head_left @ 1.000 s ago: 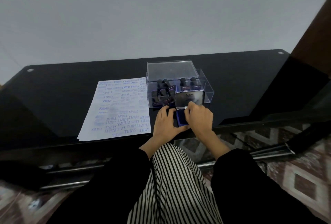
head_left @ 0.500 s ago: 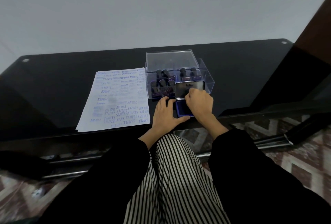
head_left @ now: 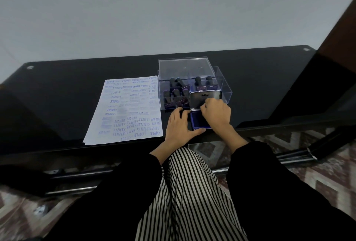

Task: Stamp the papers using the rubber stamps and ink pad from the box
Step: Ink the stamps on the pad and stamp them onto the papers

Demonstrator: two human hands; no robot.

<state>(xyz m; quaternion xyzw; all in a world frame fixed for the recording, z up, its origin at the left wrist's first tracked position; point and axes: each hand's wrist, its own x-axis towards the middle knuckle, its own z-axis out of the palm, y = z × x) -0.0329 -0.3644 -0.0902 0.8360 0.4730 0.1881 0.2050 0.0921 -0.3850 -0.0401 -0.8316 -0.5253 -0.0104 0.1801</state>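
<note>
**Top sheet full, ink pad in both hands**

At the left of centre, the papers [head_left: 123, 109] lie in a neat stack on the black table [head_left: 67, 90]. The top sheet is crowded with blue prints such as SAMPLE, AIR MAIL and FRAGILE, so the stamping of this sheet looks done or close to it. Whether the sheets beneath carry any prints cannot be told.

Just right of the stack, the left hand [head_left: 179, 125] rests flat on the table. Its fingers are fairly straight along the pad's left side and its thumb lies against the near edge, so it is bracing, not clenching.

Above it, the rubber stamps [head_left: 177, 91] all stand inside the clear box [head_left: 226, 91]; neither hand holds one.

The ink pad [head_left: 197, 122] sits at the table's near edge in lower centre, touching the box front, with its blue surface exposed and its metal lid [head_left: 204, 97] upright. The right hand [head_left: 216, 114] has curled fingers pinching that lid's lower part.

With the stamps boxed and the sheet filled, this looks like the lid being handled for closing — though opening it for a further sheet cannot be ruled out.
</note>
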